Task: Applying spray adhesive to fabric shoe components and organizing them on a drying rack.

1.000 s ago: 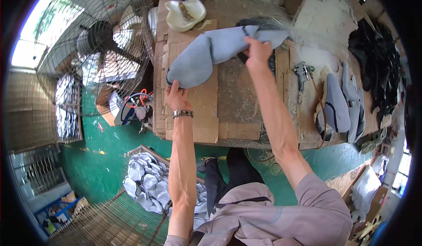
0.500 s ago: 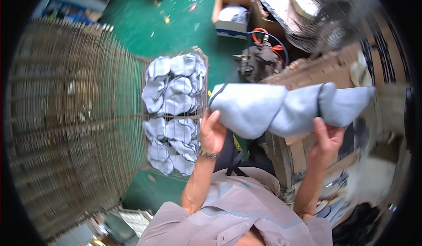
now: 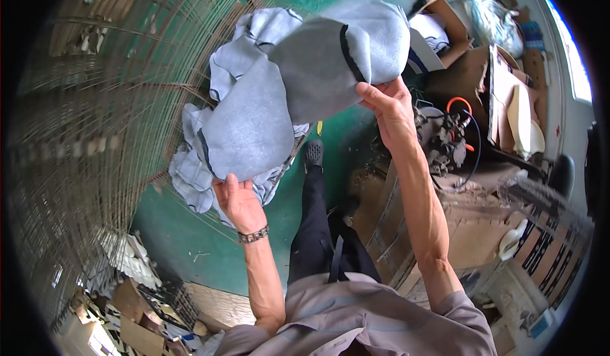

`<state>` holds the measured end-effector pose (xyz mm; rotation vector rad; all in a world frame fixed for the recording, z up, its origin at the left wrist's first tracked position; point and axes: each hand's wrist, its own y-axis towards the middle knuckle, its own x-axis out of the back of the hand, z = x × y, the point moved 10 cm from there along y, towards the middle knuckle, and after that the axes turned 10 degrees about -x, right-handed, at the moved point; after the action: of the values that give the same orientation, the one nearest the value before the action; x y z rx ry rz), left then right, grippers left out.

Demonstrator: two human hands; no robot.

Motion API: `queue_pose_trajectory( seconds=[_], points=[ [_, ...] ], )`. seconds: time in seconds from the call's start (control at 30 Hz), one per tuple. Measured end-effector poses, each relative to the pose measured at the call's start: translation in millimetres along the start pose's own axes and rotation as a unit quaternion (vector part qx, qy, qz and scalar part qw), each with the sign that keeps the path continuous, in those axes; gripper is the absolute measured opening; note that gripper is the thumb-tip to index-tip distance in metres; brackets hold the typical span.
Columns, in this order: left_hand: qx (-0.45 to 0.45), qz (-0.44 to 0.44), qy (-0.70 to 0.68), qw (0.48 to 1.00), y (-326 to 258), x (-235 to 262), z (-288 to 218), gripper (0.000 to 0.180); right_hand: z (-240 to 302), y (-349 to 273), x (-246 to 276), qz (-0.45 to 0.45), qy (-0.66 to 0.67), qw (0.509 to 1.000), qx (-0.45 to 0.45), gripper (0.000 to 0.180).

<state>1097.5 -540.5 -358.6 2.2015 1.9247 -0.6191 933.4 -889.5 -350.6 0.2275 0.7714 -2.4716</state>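
A row of overlapping light grey fabric pieces [image 3: 251, 124] with black edging stretches between my two hands, tilted up toward the right. At the lower left end, my left hand [image 3: 240, 205] grips the edge, thumb on top, a linked band round its wrist. My right hand [image 3: 394, 116] pinches the row near its far right end, beside a black-edged fold. Beneath and behind lie piles of similar grey fabric pieces [image 3: 244, 44], partly hidden by the row. What kind of article the pieces are, I cannot tell.
A tall wire rack [image 3: 114, 140] fills the left side. On the right are a machine with an orange hose [image 3: 445, 136], cardboard boxes [image 3: 454, 28] and a cluttered bench [image 3: 473, 229]. My shoe [image 3: 313, 154] stands on the green floor [image 3: 222, 260].
Both hands have carried the grey fabric row leftward and forward, from beside the bench to above the piles. It has turned from level to slanting. The view has shifted too.
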Motion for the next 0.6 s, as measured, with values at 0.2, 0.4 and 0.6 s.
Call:
queue_pose_trajectory(
  seconds=[0.2, 0.4, 0.6],
  points=[
    [0.148, -0.152, 0.070, 0.975, 36, 95, 254, 0.046, -202, 179, 55, -0.009, 0.038, 0.982, -0.186, 0.050],
    [0.365, -0.197, 0.231, 0.880, 49, 195, 458, 0.053, -368, 257, 157, -0.156, -0.285, 0.859, -0.397, 0.064],
    [0.324, -0.188, 0.338, 0.863, 51, 224, 438, 0.045, -302, 171, 33, -0.094, -0.567, 0.807, 0.131, 0.072]
  ],
)
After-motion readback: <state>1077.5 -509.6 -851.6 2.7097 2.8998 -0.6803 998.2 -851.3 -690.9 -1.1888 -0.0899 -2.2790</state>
